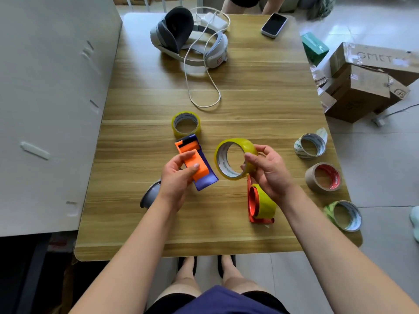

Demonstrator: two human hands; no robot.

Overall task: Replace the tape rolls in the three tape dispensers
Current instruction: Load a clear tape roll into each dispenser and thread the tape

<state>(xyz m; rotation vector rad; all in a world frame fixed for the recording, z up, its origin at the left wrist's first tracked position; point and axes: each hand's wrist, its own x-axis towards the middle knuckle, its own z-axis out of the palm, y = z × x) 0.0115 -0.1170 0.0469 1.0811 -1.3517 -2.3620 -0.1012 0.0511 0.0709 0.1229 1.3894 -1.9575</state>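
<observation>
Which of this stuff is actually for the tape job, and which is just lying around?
For the job: orange-and-purple dispenser in left hand, yellow roll in right hand, spare yellow roll, red dispenser, grey dispenser, bare cores.
Lying about: headset, phone, cardboard boxes.

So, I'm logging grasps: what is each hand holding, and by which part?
The left hand grips the orange-and-purple dispenser around its orange near end. The right hand pinches the yellow tape roll across the band on its right side.
</observation>
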